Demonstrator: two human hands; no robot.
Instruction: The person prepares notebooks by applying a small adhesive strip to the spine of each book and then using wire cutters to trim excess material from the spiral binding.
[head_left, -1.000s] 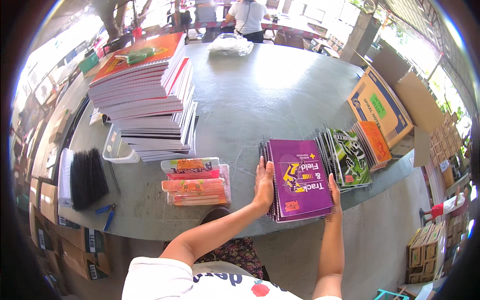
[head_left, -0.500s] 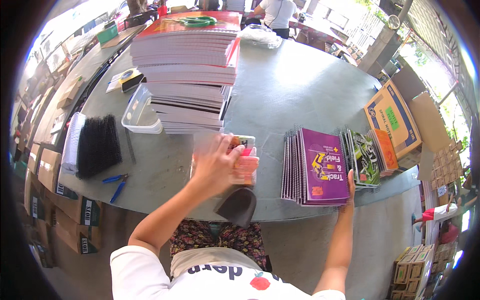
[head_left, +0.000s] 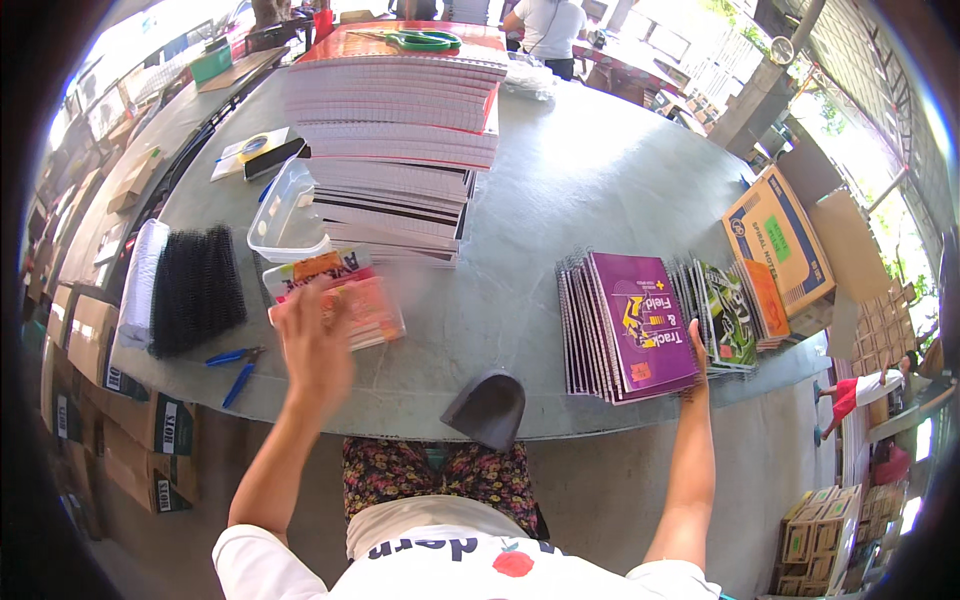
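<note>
My left hand [head_left: 315, 335], blurred by motion, bends its fingers over a small orange and pink booklet [head_left: 375, 305] in front of a clear plastic tub [head_left: 290, 235]. Whether it is a single booklet or a thin pile I cannot tell. Fingers stretched out, my right hand [head_left: 698, 365] lies along the right edge of a fanned stack of purple spiral notebooks [head_left: 640, 290]; part of this hand is hidden. Just right of it lie green-covered spiral notebooks [head_left: 727, 320] and orange ones [head_left: 765, 300]. A dark curved piece [head_left: 487, 410] sits at the table's near edge.
A tall stack of unbound printed sheets [head_left: 395, 110] stands at the far left, with green-handled scissors [head_left: 425, 40] on top. Black spiral coils [head_left: 195, 290] and blue pliers [head_left: 238, 375] lie at left. An open cardboard box [head_left: 780, 240] stands at right. People are in the background.
My left hand has moved left with the orange and pink booklet, from near the dark curved piece to the front of the tub. My right hand stays beside the purple notebooks.
</note>
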